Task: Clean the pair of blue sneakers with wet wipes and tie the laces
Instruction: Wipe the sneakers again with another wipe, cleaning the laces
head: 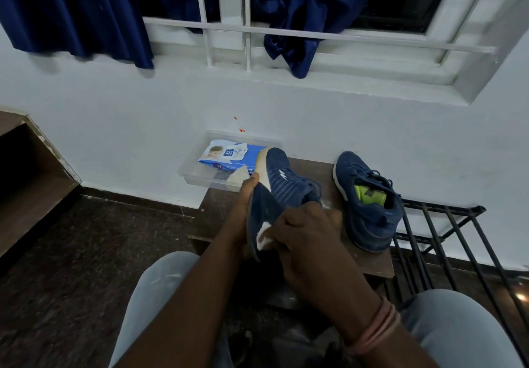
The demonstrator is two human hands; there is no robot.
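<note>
Gripping the tilted sneaker (282,178) at center frame, the left hand (243,210) holds its sole side; the right hand (309,241) pinches a wipe (264,237) against it. Wipes pack (229,156) lies upper left, second sneaker (366,196) right on the counter (369,261).

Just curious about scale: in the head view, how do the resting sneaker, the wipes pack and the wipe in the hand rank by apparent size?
1. Resting sneaker
2. Wipes pack, farther away and partly hidden, so true size unsure
3. Wipe, mostly covered by the right hand
</note>
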